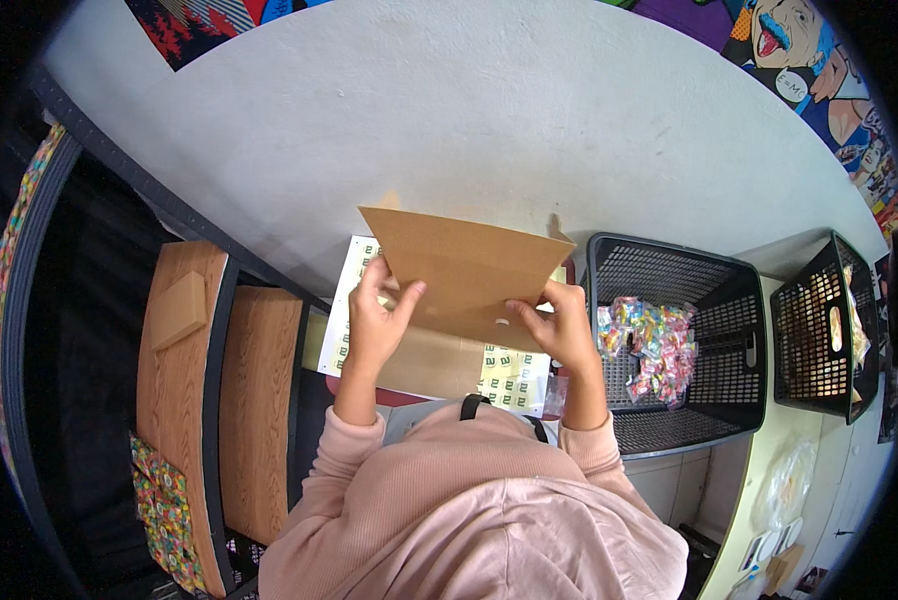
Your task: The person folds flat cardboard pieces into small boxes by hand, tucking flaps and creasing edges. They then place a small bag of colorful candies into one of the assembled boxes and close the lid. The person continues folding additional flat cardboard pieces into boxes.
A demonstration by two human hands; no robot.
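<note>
A brown cardboard piece [469, 265] stands tilted up in front of me, its wide edge toward the wall. My left hand [377, 315] grips its left side, thumb on the near face and some fingers hidden behind it. On the right side my right hand [561, 325] pinches it with the thumb in front. A small light spot shows near the right thumb. Beneath lie sheets of pale yellow stickers [509, 377] with dark print. Between the stickers a brown cardboard surface [434, 362] lies flat; whether it joins the held piece I cannot tell.
To the right stands a black plastic crate [714, 330] with colourful small wrapped packets [654, 350] inside. Another black basket [814, 325] is farther right. Wooden shelves [259, 400] are at left, one bearing a small brown box [179, 312]. A white wall [449, 110] rises behind.
</note>
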